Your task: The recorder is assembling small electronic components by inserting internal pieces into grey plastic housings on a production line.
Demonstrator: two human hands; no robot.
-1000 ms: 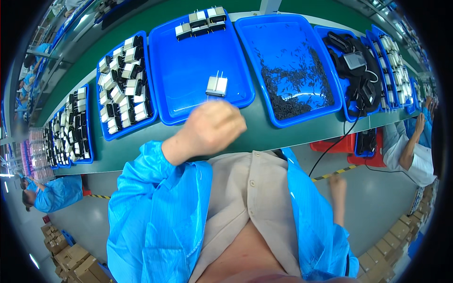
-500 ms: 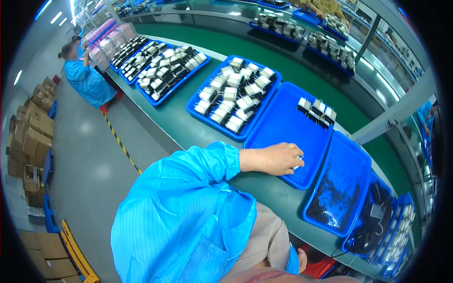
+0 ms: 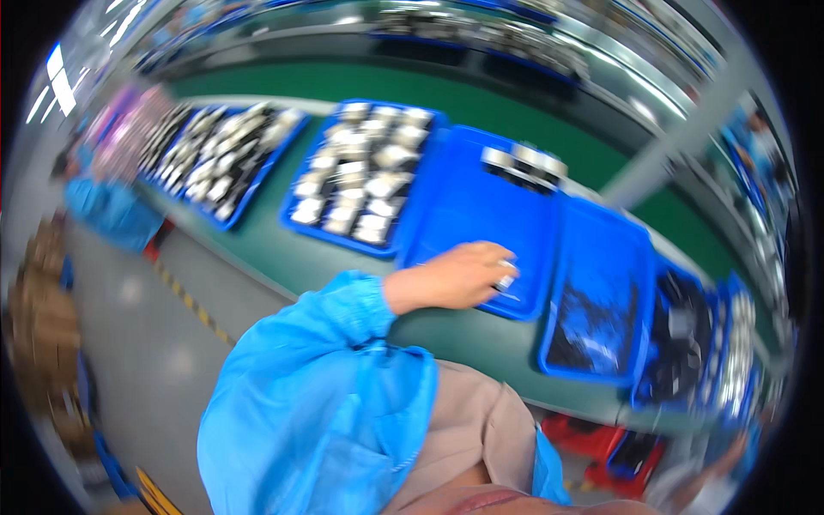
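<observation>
My left hand [image 3: 463, 275] is closed over the near part of a blue tray [image 3: 489, 219]. Its fingers pinch a small white-and-black block [image 3: 505, 281], mostly hidden by them. At the tray's far end stands a short group of similar white-and-black blocks [image 3: 525, 166]. My right hand is out of view; only a bit of blue sleeve [image 3: 549, 468] shows on that side.
Left of this tray, a blue tray [image 3: 287, 210] is full of white-and-black blocks, with more filled trays beyond. To the right, another blue tray [image 3: 639, 300] holds dark loose bits. A slanted grey post [image 3: 678, 137] rises past the green conveyor [image 3: 343, 79]. Blurred people flank the bench.
The whole view has swung, shifting the trays leftward and blurring the picture. My left hand stays over the same tray with the block in its fingers. My right hand has left the view.
</observation>
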